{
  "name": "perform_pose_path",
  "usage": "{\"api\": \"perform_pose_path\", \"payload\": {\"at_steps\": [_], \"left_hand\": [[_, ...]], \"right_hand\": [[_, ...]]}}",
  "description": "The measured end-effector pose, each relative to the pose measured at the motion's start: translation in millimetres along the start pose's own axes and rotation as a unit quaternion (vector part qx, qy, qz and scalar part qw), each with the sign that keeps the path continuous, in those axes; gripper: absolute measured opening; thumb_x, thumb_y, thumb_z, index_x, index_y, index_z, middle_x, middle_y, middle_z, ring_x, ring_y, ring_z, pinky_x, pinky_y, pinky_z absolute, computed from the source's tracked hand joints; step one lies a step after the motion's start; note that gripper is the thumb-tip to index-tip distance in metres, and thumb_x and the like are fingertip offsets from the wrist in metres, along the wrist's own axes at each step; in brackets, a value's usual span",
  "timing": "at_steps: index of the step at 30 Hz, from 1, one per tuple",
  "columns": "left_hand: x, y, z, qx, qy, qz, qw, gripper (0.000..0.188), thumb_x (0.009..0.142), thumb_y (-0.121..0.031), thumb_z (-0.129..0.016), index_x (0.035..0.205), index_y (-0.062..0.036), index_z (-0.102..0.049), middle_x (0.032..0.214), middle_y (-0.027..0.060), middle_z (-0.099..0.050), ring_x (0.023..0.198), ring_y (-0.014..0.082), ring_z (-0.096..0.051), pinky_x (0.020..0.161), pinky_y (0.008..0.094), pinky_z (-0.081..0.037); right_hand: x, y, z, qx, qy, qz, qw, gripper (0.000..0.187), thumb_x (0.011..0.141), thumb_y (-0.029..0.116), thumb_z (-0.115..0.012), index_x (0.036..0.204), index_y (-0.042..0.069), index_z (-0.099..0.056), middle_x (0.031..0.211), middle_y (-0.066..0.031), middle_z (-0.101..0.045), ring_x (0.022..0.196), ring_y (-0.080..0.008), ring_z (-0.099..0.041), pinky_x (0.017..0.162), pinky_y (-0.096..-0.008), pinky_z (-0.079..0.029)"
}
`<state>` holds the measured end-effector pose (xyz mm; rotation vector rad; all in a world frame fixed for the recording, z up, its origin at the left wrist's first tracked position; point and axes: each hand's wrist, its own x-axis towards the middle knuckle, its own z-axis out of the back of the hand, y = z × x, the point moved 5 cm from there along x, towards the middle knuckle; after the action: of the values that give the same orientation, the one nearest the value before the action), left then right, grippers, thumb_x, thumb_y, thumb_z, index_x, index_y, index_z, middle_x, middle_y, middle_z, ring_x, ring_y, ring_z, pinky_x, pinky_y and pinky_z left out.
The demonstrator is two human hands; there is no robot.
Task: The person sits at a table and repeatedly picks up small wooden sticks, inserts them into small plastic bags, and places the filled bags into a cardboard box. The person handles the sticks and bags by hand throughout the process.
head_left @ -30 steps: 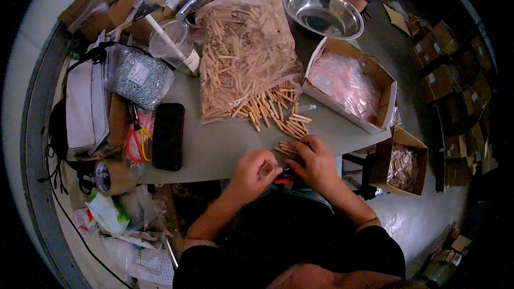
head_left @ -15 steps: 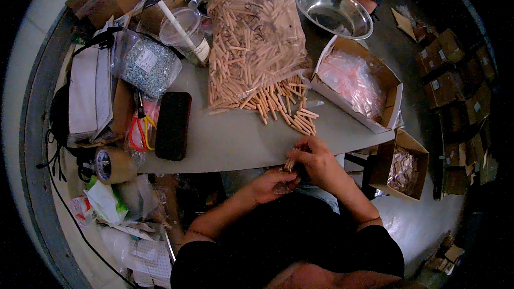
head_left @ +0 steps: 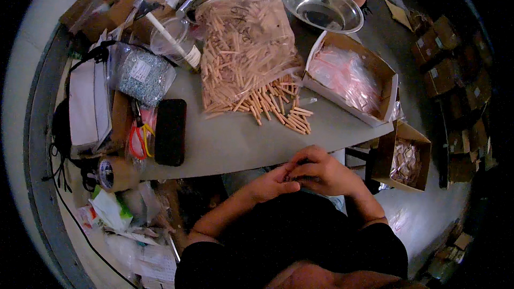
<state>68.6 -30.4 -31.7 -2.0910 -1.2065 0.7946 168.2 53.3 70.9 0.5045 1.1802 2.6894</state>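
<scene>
A red-and-yellow-handled tool (head_left: 142, 127) lies just left of the black case (head_left: 170, 132). Beyond that case sits a bag of metal pieces (head_left: 140, 83).

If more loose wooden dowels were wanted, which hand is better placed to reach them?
Probably the right hand: it looks nearer the loose wooden dowels below the plastic bag. The left hand sits farther left and closer to the body; whatever either holds is hidden.

A grey tabletop (head_left: 225, 142) spreads across a dim room, light gleams off the floor (head_left: 397, 217) at lower right, and cartons (head_left: 442, 78) stack up far right.
</scene>
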Motion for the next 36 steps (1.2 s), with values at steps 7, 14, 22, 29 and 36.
{"api": "perform_pose_path", "payload": {"at_steps": [7, 14, 22, 29, 36], "left_hand": [[-8.0, -62.8, -24.1, 0.386, -0.195, -0.190, 0.881, 0.034, 0.086, -0.019, -0.068, 0.112, -0.0010, -0.056, 0.099, 0.0098, -0.063, 0.092, 0.0256, -0.061, 0.083, 0.0332, -0.050], [8.0, -85.3, -46.1, 0.541, -0.182, -0.351, 0.742, 0.009, 0.082, -0.011, -0.068, 0.083, -0.0040, -0.062, 0.082, 0.0121, -0.065, 0.077, 0.0302, -0.062, 0.071, 0.0380, -0.050], [37.9, -81.1, -63.3, 0.541, -0.066, -0.319, 0.775, 0.007, 0.073, -0.004, -0.068, 0.076, -0.0033, -0.062, 0.081, 0.0109, -0.063, 0.077, 0.0287, -0.060, 0.070, 0.0368, -0.049], [69.1, -90.6, -86.2, 0.570, -0.011, -0.335, 0.750, 0.010, 0.073, -0.005, -0.069, 0.079, -0.0045, -0.062, 0.082, 0.0103, -0.062, 0.079, 0.0297, -0.060, 0.074, 0.0383, -0.048], [161.0, -153.0, -68.5, 0.756, -0.072, -0.335, 0.557, 0.009, 0.081, -0.013, -0.062, 0.088, -0.0077, -0.066, 0.091, 0.0086, -0.064, 0.092, 0.0291, -0.057, 0.084, 0.0449, -0.040]], "right_hand": [[-17.3, -2.5, 17.4, 0.065, -0.103, -0.034, 0.992, 0.016, 0.076, 0.010, -0.073, 0.088, 0.007, -0.063, 0.094, -0.0085, -0.065, 0.090, -0.0307, -0.062, 0.078, -0.0396, -0.052], [-34.8, -12.7, 24.7, 0.113, -0.122, -0.144, 0.976, 0.020, 0.077, 0.010, -0.074, 0.093, 0.006, -0.062, 0.086, -0.0116, -0.065, 0.080, -0.0313, -0.063, 0.071, -0.0381, -0.052], [-59.3, -17.8, 37.7, 0.113, -0.151, -0.088, 0.978, 0.015, 0.077, 0.007, -0.070, 0.090, 0.005, -0.062, 0.082, -0.0104, -0.063, 0.079, -0.0297, -0.063, 0.069, -0.0358, -0.050], [-93.2, -28.1, 51.1, 0.106, -0.154, -0.105, 0.977, 0.012, 0.081, 0.014, -0.063, 0.085, 0.005, -0.057, 0.082, -0.0138, -0.058, 0.076, -0.0331, -0.058, 0.067, -0.0403, -0.047], [-213.5, -78.2, 98.6, -0.074, -0.374, -0.433, 0.817, 0.023, 0.082, 0.022, -0.068, 0.075, 0.002, -0.059, 0.071, -0.0167, -0.057, 0.066, -0.0354, -0.055, 0.059, -0.0408, -0.044]]}}
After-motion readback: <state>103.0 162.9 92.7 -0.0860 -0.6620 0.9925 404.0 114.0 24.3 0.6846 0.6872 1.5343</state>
